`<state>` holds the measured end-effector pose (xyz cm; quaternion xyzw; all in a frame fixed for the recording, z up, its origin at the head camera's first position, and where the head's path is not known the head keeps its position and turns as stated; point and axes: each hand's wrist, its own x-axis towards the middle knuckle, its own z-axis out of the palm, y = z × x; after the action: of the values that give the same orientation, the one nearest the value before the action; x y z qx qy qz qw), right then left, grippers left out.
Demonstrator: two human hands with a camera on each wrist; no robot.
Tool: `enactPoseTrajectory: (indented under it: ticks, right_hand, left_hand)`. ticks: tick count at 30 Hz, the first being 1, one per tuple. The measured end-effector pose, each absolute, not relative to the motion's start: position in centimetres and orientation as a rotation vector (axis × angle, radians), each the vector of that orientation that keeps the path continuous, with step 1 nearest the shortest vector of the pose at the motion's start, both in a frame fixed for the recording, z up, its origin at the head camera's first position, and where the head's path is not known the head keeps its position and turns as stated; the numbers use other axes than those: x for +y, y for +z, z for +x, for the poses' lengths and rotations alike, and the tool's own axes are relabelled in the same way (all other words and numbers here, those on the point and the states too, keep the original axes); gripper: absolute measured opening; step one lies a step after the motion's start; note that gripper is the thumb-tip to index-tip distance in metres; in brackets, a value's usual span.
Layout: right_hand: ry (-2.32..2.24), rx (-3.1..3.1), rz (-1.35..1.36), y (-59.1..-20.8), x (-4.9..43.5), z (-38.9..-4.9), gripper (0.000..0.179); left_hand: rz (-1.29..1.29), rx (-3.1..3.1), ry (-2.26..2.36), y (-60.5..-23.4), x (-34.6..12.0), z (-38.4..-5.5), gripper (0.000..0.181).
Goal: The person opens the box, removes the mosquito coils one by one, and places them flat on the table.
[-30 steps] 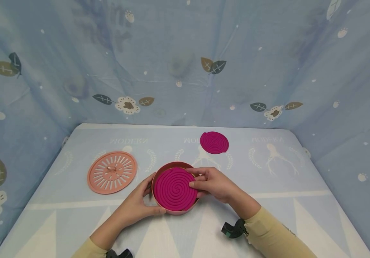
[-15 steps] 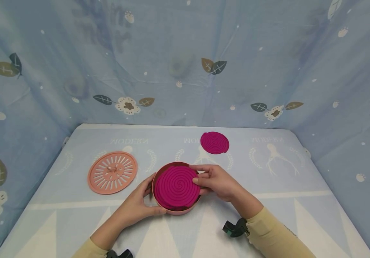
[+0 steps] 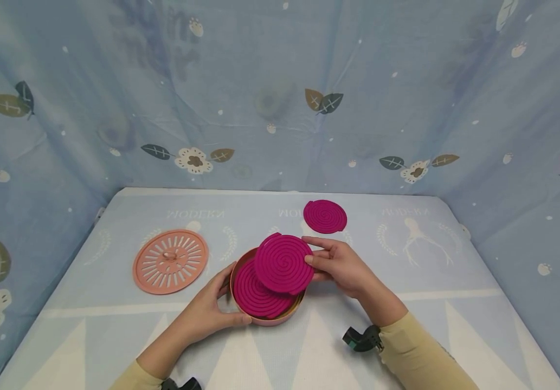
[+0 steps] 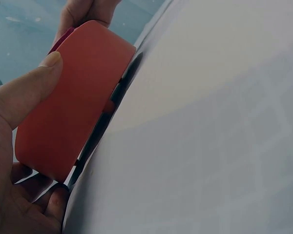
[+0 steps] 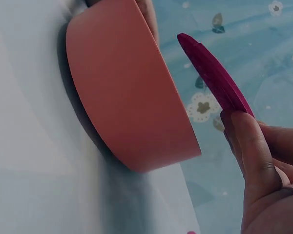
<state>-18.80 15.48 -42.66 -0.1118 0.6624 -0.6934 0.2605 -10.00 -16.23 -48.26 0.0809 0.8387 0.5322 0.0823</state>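
A mosquito coil point(image 3: 283, 264), a magenta spiral disc, is pinched at its right edge between the thumb and fingers of my right hand point(image 3: 345, 266). It is raised above the round salmon-pink box point(image 3: 266, 322), covering part of it in the head view. In the right wrist view this coil point(image 5: 216, 75) shows edge-on, tilted and apart from the box's rim. Another magenta coil point(image 3: 255, 298) lies inside the box, partly hidden. My left hand point(image 3: 206, 311) grips the box from the left, thumb on its near wall; the left wrist view shows the thumb against the box wall point(image 4: 78, 97).
The slotted pink lid point(image 3: 169, 261), with a small ring handle at its middle, lies on the table left of the box. A further magenta coil point(image 3: 325, 216) lies flat near the table's back. A blue patterned cloth point(image 3: 270, 97) hangs behind.
My right hand has lifted the upper coil up and to the right out of the box, uncovering the coil beneath. My left hand and the box have stayed put.
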Motion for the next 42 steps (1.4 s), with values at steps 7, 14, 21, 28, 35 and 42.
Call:
enactPoseTrajectory:
  ticks: [7,14,21,28,35,42]
  right_hand:
    - [-1.949,1.841,-0.252,-42.7,17.0,-19.8,0.058]
    - [-2.014,1.86,-0.184,-43.0,18.6,-20.7,0.06]
    - [-2.087,1.863,-0.125,-43.4,20.0,-21.6,0.061]
    - [-2.145,1.869,-0.058,-43.7,21.5,-22.5,0.061]
    - [-2.194,1.87,0.007,-44.1,23.0,-23.5,0.062]
    - [-2.178,1.934,0.095,-44.0,24.5,-24.4,0.064]
  left_hand:
    - [0.229,2.5,1.584,-48.3,-16.2,-9.9,0.116]
    - [0.226,2.502,1.575,-48.2,-16.2,-10.0,0.116]
    - [0.223,2.514,1.568,-48.2,-16.2,-9.9,0.117]
    - [0.224,2.506,1.583,-48.3,-16.1,-9.9,0.116]
    - [0.219,2.505,1.581,-48.2,-16.2,-9.9,0.115]
    - [0.216,2.507,1.577,-48.3,-16.1,-9.9,0.116]
